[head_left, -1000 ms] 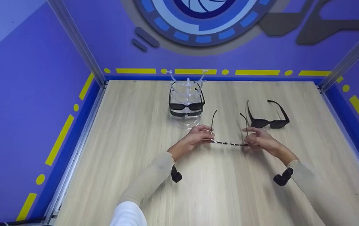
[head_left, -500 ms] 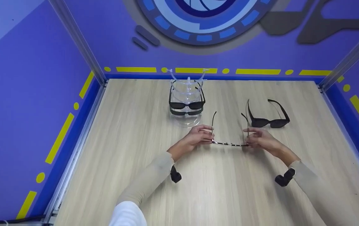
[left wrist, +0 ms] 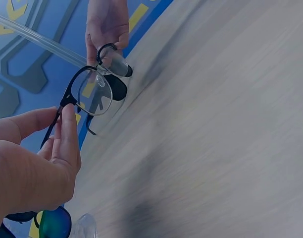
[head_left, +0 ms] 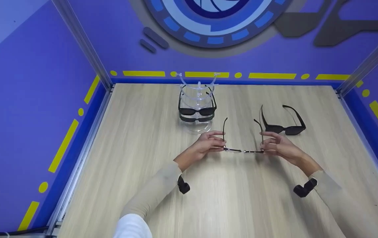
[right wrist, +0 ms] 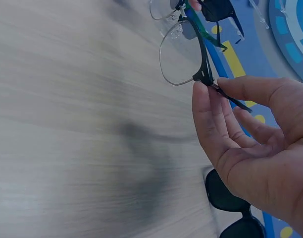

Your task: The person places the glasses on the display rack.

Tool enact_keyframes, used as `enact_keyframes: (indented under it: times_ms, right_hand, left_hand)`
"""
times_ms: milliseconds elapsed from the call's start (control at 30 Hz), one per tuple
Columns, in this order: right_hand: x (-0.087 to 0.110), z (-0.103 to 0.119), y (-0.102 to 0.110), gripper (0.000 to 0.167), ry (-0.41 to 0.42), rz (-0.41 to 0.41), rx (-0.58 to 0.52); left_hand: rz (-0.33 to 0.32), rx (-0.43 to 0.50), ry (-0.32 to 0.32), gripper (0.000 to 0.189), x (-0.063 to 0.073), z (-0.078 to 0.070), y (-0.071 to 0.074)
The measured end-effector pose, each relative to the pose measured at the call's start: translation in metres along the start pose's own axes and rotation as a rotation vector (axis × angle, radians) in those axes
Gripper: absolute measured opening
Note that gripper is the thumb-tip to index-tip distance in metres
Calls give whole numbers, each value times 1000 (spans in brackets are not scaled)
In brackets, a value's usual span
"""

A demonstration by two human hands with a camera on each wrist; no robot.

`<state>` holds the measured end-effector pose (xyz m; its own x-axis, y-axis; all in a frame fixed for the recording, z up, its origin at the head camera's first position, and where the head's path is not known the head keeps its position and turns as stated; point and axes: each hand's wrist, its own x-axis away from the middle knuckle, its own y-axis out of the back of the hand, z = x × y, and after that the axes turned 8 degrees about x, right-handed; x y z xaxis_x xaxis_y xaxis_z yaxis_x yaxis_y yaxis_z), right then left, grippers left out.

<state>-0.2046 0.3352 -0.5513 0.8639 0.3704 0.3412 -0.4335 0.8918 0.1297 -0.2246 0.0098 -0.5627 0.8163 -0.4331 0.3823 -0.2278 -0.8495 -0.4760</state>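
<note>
A pair of clear-lensed eyeglasses [head_left: 253,151] with a dark upper frame is held between my two hands, its temples unfolded and pointing away from me. At its left hinge my left hand [head_left: 206,144] pinches the frame between thumb and fingers. My right hand [head_left: 282,147] pinches the other hinge in the same way. The right wrist view shows the thin lower rim and black hinge corner [right wrist: 203,74] right at my fingertips. In the left wrist view the black brow bar [left wrist: 67,95] slants up from my fingers, and the lenses are see-through.
A clear plastic eyewear stand [head_left: 198,96] rises behind my left hand and bears two pairs of dark sunglasses [head_left: 197,111]. Black sunglasses [head_left: 284,130] lie unfolded on the wooden table [head_left: 228,198], just beyond my right hand. Blue-purple panels [head_left: 56,99] enclose the back and sides.
My right hand has shifted slightly to the right, with its fingers re-placed at the hinge. The eyeglasses have turned a little, showing more of the left lens rim. The left hand is nearly still.
</note>
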Motion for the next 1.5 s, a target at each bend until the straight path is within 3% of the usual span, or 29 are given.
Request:
enact_keyframes:
  times_ms: [167,567,733,933,1200,1500]
  right_hand:
    - [1,0,2,71,-19,11,-99]
    - [13,12,4,74,-8,40,-157]
    - [18,16,5,68,27,47,-191]
    - [21,20,8,60,50,47,-200]
    - [21,26,11,68,74,41,-196]
    - [23,29,10,66,94,58,-227]
  left_hand:
    - [0,5,-2,55,5,-5,-1]
    - [22,25,-9,64,16,-13,-6]
    - [31,41,-15,67,17,-16,-10]
    - [45,23,-26,63,20,-21,-14]
    - [58,21,-33,63,22,-27,-16]
    - [53,11,-35,66,26,-33,-18]
